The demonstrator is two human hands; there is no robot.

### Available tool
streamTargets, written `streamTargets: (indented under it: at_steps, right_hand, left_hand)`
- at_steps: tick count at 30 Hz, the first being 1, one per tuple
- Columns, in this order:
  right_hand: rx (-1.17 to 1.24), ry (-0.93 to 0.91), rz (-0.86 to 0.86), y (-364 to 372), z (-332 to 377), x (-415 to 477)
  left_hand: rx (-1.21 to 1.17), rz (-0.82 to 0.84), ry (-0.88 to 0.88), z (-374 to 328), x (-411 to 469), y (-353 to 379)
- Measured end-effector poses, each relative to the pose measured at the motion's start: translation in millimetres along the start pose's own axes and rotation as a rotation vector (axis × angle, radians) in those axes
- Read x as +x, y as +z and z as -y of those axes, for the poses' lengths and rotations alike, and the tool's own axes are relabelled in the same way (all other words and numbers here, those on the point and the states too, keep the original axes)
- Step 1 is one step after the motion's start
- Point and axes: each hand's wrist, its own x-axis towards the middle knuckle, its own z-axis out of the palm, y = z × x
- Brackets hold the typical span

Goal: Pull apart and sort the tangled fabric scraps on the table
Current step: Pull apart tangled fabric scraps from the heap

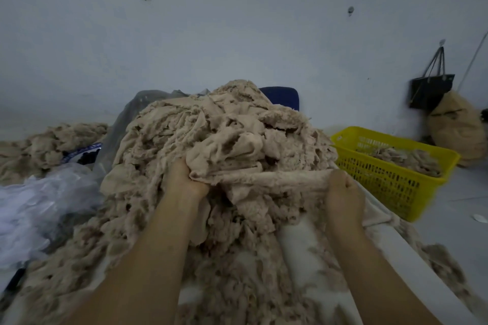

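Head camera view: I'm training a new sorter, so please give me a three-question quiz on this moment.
1. True or false: the yellow plastic basket holds no scraps.
2. What is stretched between the left hand and the right hand?
A. a beige fabric strip
B. a clear plastic bag
C. a black handbag
3. Fill in: the basket stands on the person's ____ side of the scrap pile.

Key: 1 false, since beige scraps lie in it; 2 A, with both hands gripping it; 3 right.
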Motion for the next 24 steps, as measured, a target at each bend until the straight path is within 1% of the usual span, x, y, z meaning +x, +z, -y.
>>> streamTargets:
  at_steps: [1, 3, 4, 6, 7, 8, 9, 10, 11, 12, 13, 14, 15, 16, 17, 18, 19, 20, 22, 24]
  right_hand:
    - [0.034, 0.007, -0.034, 2.2, 1.0, 0.5]
    - [0.065, 0.019, -0.074, 4.4, 1.6, 3.4]
    - [0.059, 0.039, -0.09, 3.6, 1.1, 6.8]
    - [0.033, 0.12, -0.1, -0.4, 0.5, 14.8]
    - [0.002, 0.148, -0.058, -4.6, -0.2, 18.0]
    - [-0.05, 0.166, 0.033, -7.6, 0.1, 19.9]
    - [-0.152, 0.162, 0.157, -8.5, 1.7, 19.2]
    - [-0.322, 0.115, 0.296, -7.8, 2.4, 16.6]
    - [-0.523, 0.013, 0.408, -3.9, 2.5, 12.8]
    - [-0.716, -0.135, 0.47, 3.0, 4.0, 7.0]
    - [-0.824, -0.316, 0.468, 11.0, 5.5, 0.4]
    - [-0.823, -0.492, 0.426, 18.2, 10.8, -9.3]
    - [-0.748, -0.648, 0.412, 25.9, 18.4, -19.2]
    - [-0.67, -0.782, 0.46, 33.9, 23.5, -27.9]
    - [-0.605, -0.859, 0.55, 43.2, 26.4, -33.9]
    - [-0.563, -0.877, 0.653, 52.0, 28.5, -38.4]
    - [-0.533, -0.85, 0.728, 58.4, 31.2, -41.5]
    - [-0.51, -0.794, 0.741, 62.6, 32.5, -39.7]
    - [-0.541, -0.757, 0.63, 64.6, 33.7, -27.7]
    - [-0.642, -0.767, 0.536, 60.7, 32.5, -16.8]
  left_hand:
    - [-0.002, -0.023, 0.027, -1.2, 0.6, -0.3]
    - [0.028, -0.018, 0.082, -2.3, -2.2, -1.8]
    - [0.034, -0.037, 0.079, -6.0, -3.2, -2.1]
    - [0.104, -0.03, 0.088, -18.6, -3.9, -7.6]
    - [0.172, -0.015, 0.086, -23.8, -6.9, -11.1]
    - [0.237, 0.012, 0.082, -27.5, -10.9, -11.3]
    - [0.283, 0.031, 0.085, -28.3, -14.8, -12.0]
    - [0.318, 0.067, 0.102, -25.3, -18.4, -10.9]
    - [0.373, 0.119, 0.131, -20.3, -23.2, -7.4]
    - [0.455, 0.171, 0.164, -14.3, -27.1, -3.3]
    - [0.577, 0.221, 0.199, -7.9, -31.1, 0.8]
    - [0.715, 0.271, 0.244, -2.3, -35.1, 5.4]
    - [0.843, 0.305, 0.291, 1.3, -39.2, 9.4]
    - [0.926, 0.339, 0.33, 3.0, -42.2, 12.4]
    - [0.955, 0.371, 0.341, 3.6, -45.0, 14.5]
    - [0.952, 0.4, 0.333, 3.8, -46.6, 15.8]
    - [0.941, 0.43, 0.316, 4.2, -48.9, 16.5]
    - [0.933, 0.447, 0.292, 4.9, -50.0, 16.0]
    - [0.961, 0.434, 0.273, 4.9, -49.6, 10.1]
    - [0.987, 0.398, 0.281, 1.4, -49.2, 1.8]
